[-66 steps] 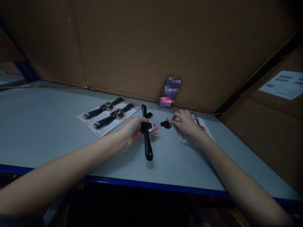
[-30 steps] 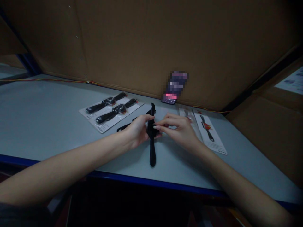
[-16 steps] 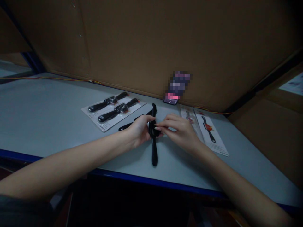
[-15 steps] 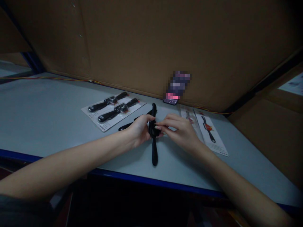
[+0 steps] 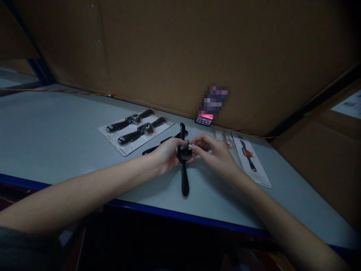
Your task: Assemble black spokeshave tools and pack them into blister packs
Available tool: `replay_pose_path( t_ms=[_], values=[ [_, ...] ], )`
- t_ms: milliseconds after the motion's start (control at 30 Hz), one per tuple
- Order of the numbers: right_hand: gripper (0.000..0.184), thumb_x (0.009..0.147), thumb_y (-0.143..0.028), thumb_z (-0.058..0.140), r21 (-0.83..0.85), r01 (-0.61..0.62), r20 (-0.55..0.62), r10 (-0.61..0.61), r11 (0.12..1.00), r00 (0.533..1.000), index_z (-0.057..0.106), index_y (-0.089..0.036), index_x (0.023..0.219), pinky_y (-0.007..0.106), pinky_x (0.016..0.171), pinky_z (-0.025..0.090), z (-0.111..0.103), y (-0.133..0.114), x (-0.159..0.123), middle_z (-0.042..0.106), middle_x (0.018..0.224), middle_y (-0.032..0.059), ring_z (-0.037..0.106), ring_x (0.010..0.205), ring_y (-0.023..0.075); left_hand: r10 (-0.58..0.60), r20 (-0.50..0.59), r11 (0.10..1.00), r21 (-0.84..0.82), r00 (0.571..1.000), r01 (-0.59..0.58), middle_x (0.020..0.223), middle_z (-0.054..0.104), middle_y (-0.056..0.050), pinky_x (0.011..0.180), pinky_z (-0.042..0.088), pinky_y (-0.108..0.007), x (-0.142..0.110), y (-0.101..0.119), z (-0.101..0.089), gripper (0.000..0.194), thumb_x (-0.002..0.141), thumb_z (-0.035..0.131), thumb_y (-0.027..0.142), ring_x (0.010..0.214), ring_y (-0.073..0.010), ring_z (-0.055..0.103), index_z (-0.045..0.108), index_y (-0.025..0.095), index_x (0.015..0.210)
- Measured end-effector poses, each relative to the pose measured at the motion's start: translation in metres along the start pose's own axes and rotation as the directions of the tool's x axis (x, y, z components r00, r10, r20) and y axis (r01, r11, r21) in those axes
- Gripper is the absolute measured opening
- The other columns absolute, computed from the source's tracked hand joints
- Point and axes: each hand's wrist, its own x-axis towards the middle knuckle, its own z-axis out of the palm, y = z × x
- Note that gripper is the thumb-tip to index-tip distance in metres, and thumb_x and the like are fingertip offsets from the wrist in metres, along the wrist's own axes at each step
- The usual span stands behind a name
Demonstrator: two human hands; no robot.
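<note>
My left hand is closed round the middle of a long black two-handled tool that lies lengthwise on the grey table. My right hand meets it from the right, its fingertips pinched at the small black part on the tool's centre. What those fingertips hold is too small to make out. A second black tool lies partly hidden behind my left hand.
Two packaged black tools on white cards lie at the back left. More packaged cards lie to the right of my hands. A phone leans at the cardboard wall. A red-yellow cable runs along the wall. The table's blue front edge is near.
My right hand left the small black part on the table at the right and came to the tool's centre. Its fingers have since shifted slightly there. My left hand kept its hold.
</note>
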Motion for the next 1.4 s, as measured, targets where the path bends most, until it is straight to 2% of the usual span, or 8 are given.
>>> replay_pose_path(
  t_ms=[267,500,633,733,833,1067,1233,1400],
  values=[
    [0.009,0.085,-0.018,0.057,-0.116,0.085,0.092,-0.075,0.99,0.993,0.059,-0.018,0.094,0.027,0.062,0.041,-0.004,-0.002,-0.001,0.062,0.081,0.0025,0.057,0.073,0.0144,0.006,0.014,0.999,0.048,1.0,-0.006,0.073,0.063,-0.01,0.067,0.052,-0.026,0.0,-0.001,0.001,0.014,0.084,0.046,0.011,0.06,-0.0115,0.057,0.058,0.006,0.082],
    [0.011,0.088,-0.013,0.05,-0.307,0.358,0.19,-0.312,0.882,0.931,0.059,-0.017,0.093,0.032,0.073,0.041,-0.01,-0.007,-0.001,0.061,0.085,0.0066,0.055,0.084,0.0192,-0.003,-0.008,0.998,0.06,1.0,0.004,0.067,0.06,-0.008,0.07,0.051,-0.027,0.002,-0.003,-0.001,0.014,0.083,0.042,0.005,0.06,-0.0121,0.059,0.056,0.004,0.083],
    [0.006,0.085,-0.013,0.053,-0.279,0.236,0.062,-0.228,0.931,0.972,0.057,-0.017,0.084,0.029,0.065,0.041,-0.015,-0.008,-0.001,0.06,0.079,0.0039,0.055,0.074,0.016,0.002,-0.021,0.997,0.071,1.0,-0.001,0.073,0.063,-0.011,0.069,0.052,-0.026,0.002,-0.004,-0.001,0.018,0.083,0.038,0.0,0.063,-0.0127,0.062,0.054,0.002,0.09],
    [0.007,0.082,-0.023,0.061,-0.092,0.056,-0.046,-0.06,0.994,0.997,0.057,-0.018,0.079,0.027,0.059,0.042,-0.016,-0.008,-0.001,0.062,0.074,0.0022,0.057,0.067,0.0146,0.02,-0.01,0.996,0.087,1.0,-0.019,0.074,0.063,-0.012,0.066,0.053,-0.026,0.002,-0.005,-0.001,0.019,0.084,0.037,-0.001,0.063,-0.0136,0.063,0.055,0.003,0.09],
    [0.015,0.079,-0.029,0.065,0.077,-0.023,-0.033,0.025,0.997,0.999,0.055,-0.019,0.075,0.028,0.059,0.045,-0.011,-0.007,-0.002,0.064,0.074,0.0027,0.06,0.066,0.0152,0.055,-0.016,0.993,0.107,0.998,-0.053,0.071,0.063,-0.011,0.065,0.054,-0.027,0.002,-0.006,0.0,0.018,0.083,0.039,-0.002,0.061,-0.0135,0.062,0.055,0.004,0.085],
    [0.02,0.084,-0.022,0.059,0.078,0.046,0.014,-0.047,0.996,0.999,0.065,-0.02,0.103,0.031,0.069,0.048,0.001,-0.008,-0.003,0.066,0.085,0.004,0.061,0.077,0.0158,0.111,-0.011,0.988,0.108,0.994,-0.109,0.073,0.063,-0.008,0.064,0.055,-0.028,0.001,-0.007,0.002,0.016,0.082,0.044,-0.002,0.06,-0.0121,0.061,0.057,0.007,0.084],
    [0.01,0.083,-0.018,0.061,-0.016,0.125,-0.017,-0.126,0.992,0.992,0.071,-0.021,0.085,0.032,0.073,0.045,-0.001,-0.011,-0.002,0.066,0.081,0.0031,0.059,0.081,0.0169,0.071,-0.015,0.991,0.116,0.997,-0.069,0.07,0.063,-0.01,0.061,0.055,-0.026,0.0,-0.006,0.001,0.018,0.082,0.042,-0.003,0.058,-0.0118,0.061,0.057,0.005,0.077],
    [0.007,0.081,-0.02,0.064,0.037,0.087,-0.053,-0.085,0.995,0.995,0.07,-0.022,0.082,0.03,0.069,0.044,-0.002,-0.011,-0.002,0.062,0.08,0.0021,0.058,0.079,0.0157,0.066,0.001,0.993,0.099,0.998,-0.065,0.071,0.064,-0.012,0.061,0.054,-0.025,-0.001,-0.005,0.001,0.018,0.081,0.043,-0.003,0.06,-0.0119,0.061,0.058,0.005,0.076]
  ],
)
